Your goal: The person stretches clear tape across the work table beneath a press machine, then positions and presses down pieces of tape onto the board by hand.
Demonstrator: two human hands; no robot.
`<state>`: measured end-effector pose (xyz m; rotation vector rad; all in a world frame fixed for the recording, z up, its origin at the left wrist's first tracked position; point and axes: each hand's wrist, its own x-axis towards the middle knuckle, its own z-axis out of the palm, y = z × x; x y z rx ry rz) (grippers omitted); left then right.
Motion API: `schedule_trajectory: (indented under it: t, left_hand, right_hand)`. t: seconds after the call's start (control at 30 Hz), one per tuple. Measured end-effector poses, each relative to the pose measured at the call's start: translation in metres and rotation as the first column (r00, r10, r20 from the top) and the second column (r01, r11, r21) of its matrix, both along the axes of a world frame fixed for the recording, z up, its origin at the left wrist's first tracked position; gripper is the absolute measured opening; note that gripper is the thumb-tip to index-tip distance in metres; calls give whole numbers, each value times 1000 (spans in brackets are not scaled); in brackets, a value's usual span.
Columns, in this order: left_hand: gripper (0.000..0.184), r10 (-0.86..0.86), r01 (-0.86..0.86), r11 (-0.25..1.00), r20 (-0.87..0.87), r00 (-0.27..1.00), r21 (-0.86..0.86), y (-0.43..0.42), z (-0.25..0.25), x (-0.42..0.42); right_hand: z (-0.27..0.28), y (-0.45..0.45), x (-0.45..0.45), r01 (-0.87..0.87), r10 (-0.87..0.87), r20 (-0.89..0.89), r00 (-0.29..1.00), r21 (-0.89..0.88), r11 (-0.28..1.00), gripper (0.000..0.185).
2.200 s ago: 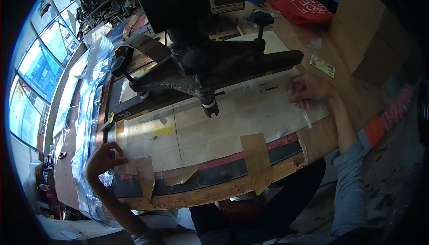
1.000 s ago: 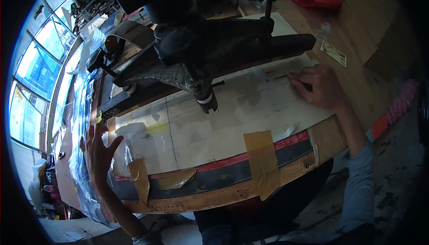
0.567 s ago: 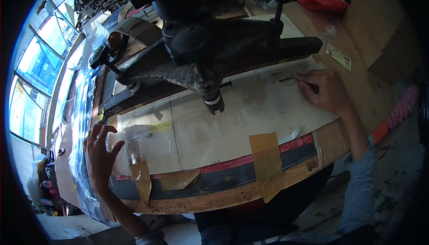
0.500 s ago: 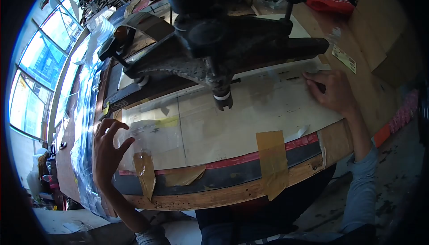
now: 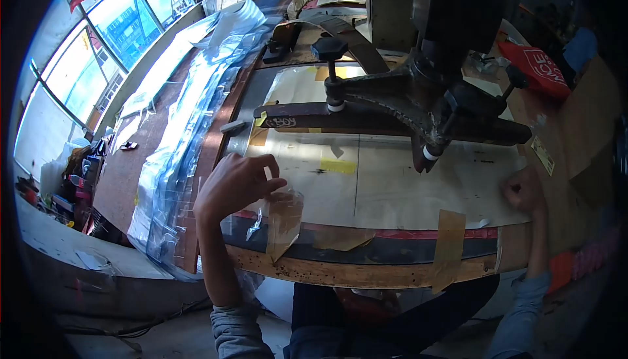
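My left hand (image 5: 237, 185) is over the near left corner of the white sheet (image 5: 399, 192), its thumb and index bent toward each other. A clear plastic film (image 5: 255, 223) hangs below these fingers, apparently pinched in them, beside a strip of brown tape (image 5: 284, 223). My right hand (image 5: 525, 190) is at the sheet's right edge, slightly blurred, with the fingers curled in. What it holds, if anything, is hidden. Above the sheet stands a dark metal machine head (image 5: 418, 100) with a slotted white-ringed tip, and a dark bar (image 5: 340, 120) crosses under it.
Clear plastic sheeting (image 5: 190, 143) runs along the left of the table. Another brown tape strip (image 5: 450, 244) crosses the wooden front edge (image 5: 366, 278). A red bag (image 5: 536, 70) and cardboard (image 5: 592, 143) are at the right. A small grey block (image 5: 233, 127) lies near the bar's left end.
The view has shifted, placing the machine head farther right. My left hand has closed its fingers and the clear film has left the sheet's left part. My right hand has drawn back toward the near edge.
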<state>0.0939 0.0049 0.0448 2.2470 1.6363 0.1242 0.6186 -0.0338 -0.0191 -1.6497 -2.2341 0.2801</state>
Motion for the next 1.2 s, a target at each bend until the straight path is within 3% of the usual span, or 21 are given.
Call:
schedule_trajectory:
  t: [0.1,0.17,0.2,0.27,0.37,0.43,0.5,0.57,0.63,0.67,0.77,0.8,0.87,1.0,1.03,1.2]
  left_hand:
    - [11,-144,145,898,-33,989,416,11,-28,13]
    - [15,-248,210,893,46,968,399,11,-33,30]
    - [18,-319,270,878,60,946,396,8,-35,35]
    - [16,-358,317,922,184,915,221,4,-28,38]
    - [14,-464,478,878,234,855,-5,7,-22,24]
    - [13,-505,538,840,259,824,-74,6,-23,20]
    - [12,-533,570,809,232,814,-143,4,-21,21]
    - [13,-563,601,758,212,799,-254,3,-15,25]
    - [13,-604,641,725,214,768,-252,1,-13,25]
    - [13,-626,660,708,211,751,-250,2,-12,24]
    - [9,-379,408,908,226,897,-94,4,-16,24]
    - [11,-292,283,956,248,924,74,4,-20,26]
    - [15,-243,196,908,85,966,371,11,-31,31]
    - [13,-269,221,903,84,960,370,18,-38,33]
    - [10,-356,300,826,30,934,478,18,-38,33]
    - [6,-333,298,819,-17,943,491,19,-39,34]
  right_hand:
    - [17,-1,3,-9,12,6,1000,-357,934,28]
    - [46,-10,-8,-26,-38,-93,995,-605,796,28]
    - [56,-13,-8,-112,56,-109,992,-626,772,25]
    - [71,-20,-7,-276,239,-149,960,-659,699,21]
    - [108,-10,-49,-631,570,-324,755,-596,497,18]
    - [112,-2,-100,-792,700,-393,596,-431,432,22]
    - [113,-2,-158,-775,734,-270,624,-339,534,23]
    - [94,3,-207,-749,729,-195,656,-53,660,21]
    - [64,18,-242,-672,699,-34,715,246,699,16]
    - [43,25,-249,-613,633,-4,774,244,751,16]
    - [4,27,-265,-455,464,35,885,274,847,15]
    - [1,23,-264,-432,444,26,895,288,854,14]
    - [-3,18,-260,-405,423,-1,906,291,867,13]
    - [-2,15,-258,-392,419,-30,907,301,869,13]
    - [-2,15,-259,-389,418,-28,908,316,865,12]
    - [-4,17,-259,-387,421,-34,906,330,861,12]
